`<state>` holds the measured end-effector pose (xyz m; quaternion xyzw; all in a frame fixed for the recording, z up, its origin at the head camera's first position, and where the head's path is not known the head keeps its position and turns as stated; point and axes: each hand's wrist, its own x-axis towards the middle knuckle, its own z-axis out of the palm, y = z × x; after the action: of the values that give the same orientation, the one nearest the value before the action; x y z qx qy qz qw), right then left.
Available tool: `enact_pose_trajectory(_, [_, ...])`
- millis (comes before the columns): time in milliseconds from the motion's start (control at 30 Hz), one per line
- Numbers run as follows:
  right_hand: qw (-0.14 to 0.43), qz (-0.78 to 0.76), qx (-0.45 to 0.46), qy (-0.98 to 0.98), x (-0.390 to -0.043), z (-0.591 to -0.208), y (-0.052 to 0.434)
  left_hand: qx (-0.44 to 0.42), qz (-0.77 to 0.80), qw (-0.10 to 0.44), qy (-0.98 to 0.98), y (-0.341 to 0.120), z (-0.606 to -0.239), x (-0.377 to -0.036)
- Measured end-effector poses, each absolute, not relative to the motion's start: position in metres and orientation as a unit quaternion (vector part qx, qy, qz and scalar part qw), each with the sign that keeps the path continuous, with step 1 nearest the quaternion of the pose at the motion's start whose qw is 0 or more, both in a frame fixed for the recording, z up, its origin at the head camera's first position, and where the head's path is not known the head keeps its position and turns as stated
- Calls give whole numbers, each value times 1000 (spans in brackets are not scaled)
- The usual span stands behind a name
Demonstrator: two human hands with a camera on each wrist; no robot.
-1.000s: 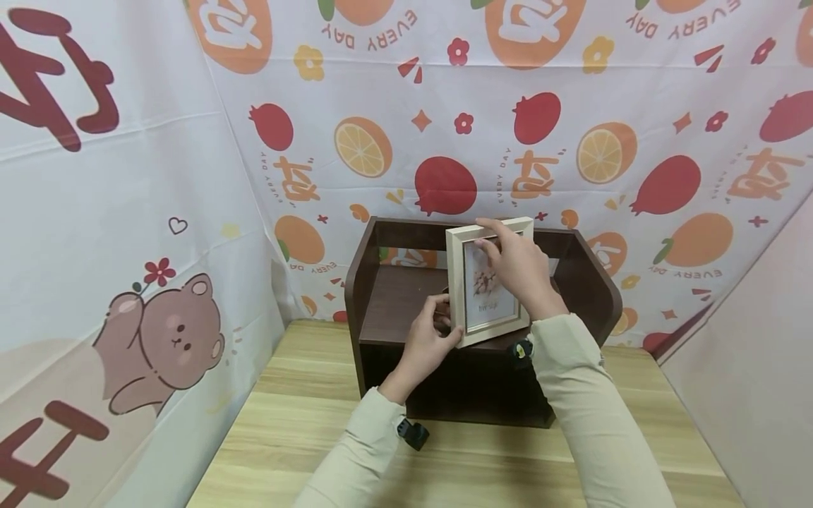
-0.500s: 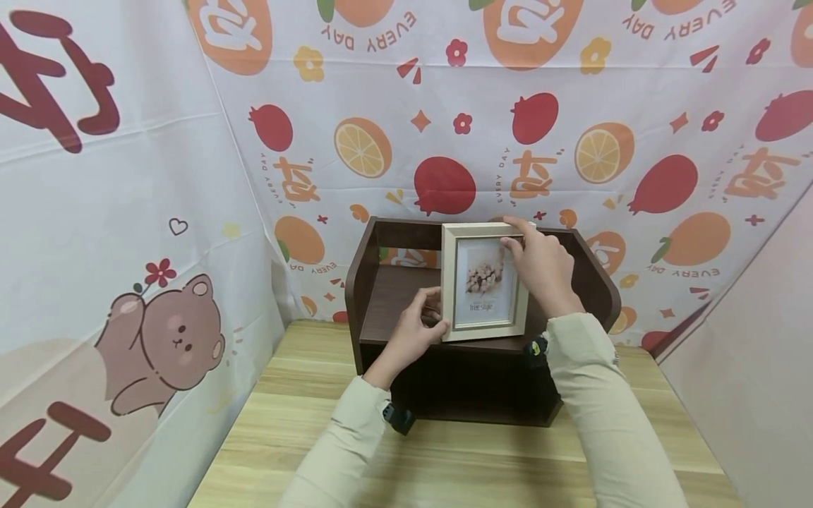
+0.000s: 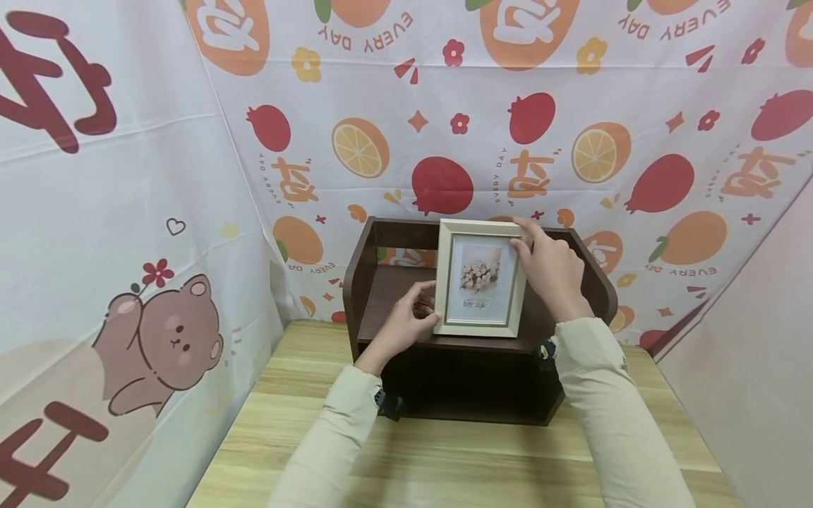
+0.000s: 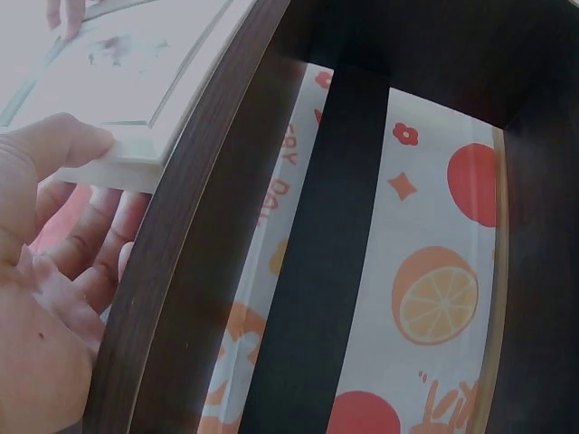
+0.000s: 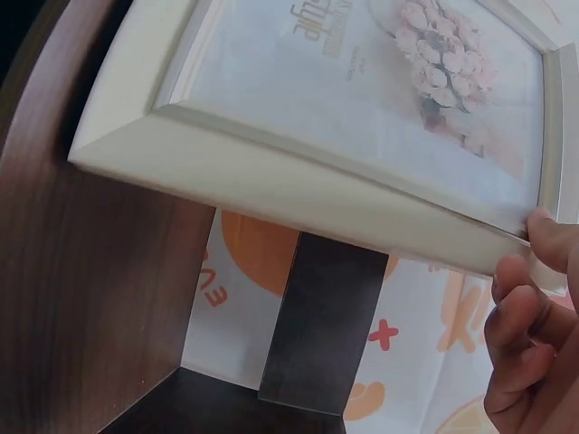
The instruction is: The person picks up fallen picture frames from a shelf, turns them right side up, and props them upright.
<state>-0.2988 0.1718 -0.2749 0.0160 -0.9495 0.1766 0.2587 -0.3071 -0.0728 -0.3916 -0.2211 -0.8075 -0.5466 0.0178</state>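
A cream picture frame (image 3: 480, 330) with a flower-bouquet print stands nearly upright at the front of the upper shelf of a dark brown wooden shelf unit (image 3: 394, 296). My left hand (image 3: 403, 321) pinches its lower left edge, thumb on the front and fingers behind, as the left wrist view also shows. At the upper right corner my right hand (image 3: 551, 274) pinches the frame, thumb on its front face. In the right wrist view the curled fingers (image 5: 520, 316) lie by the frame's side edge. The frame's back is hidden.
The shelf unit stands on a light wood-grain table (image 3: 305, 423), its lower compartment (image 3: 470, 381) dark. Behind hangs a fruit-print cloth (image 3: 394, 92); a bear-print cloth (image 3: 159, 339) covers the left side. A pale panel (image 3: 749, 339) stands on the right.
The picture frame has turned from an angle to face the front more squarely and shifted slightly left. The left hand moved left with it; the right hand moved right along its top to the corner.
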Motion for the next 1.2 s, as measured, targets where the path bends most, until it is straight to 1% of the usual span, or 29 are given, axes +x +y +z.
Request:
enact_pose_trajectory(200, [255, 176, 25, -951, -298, -278, 173, -221, -554, 5, -802, -77, -390, -311])
enact_pose_trajectory(533, [265, 176, 23, -948, -299, -281, 173, -224, -558, 2, -799, -75, -393, -314])
enact_pose_trajectory(900, [257, 172, 28, -950, -300, -283, 172, -218, -552, 5, -805, -77, -395, -312])
enact_pose_trajectory(1100, [244, 175, 40, -953, -297, -288, 172, -210, -527, 19, -823, -82, -396, -309])
enact_pose_trajectory(1200, [252, 179, 47, -950, -291, -288, 175, -211, -516, 28, -830, -86, -395, -307])
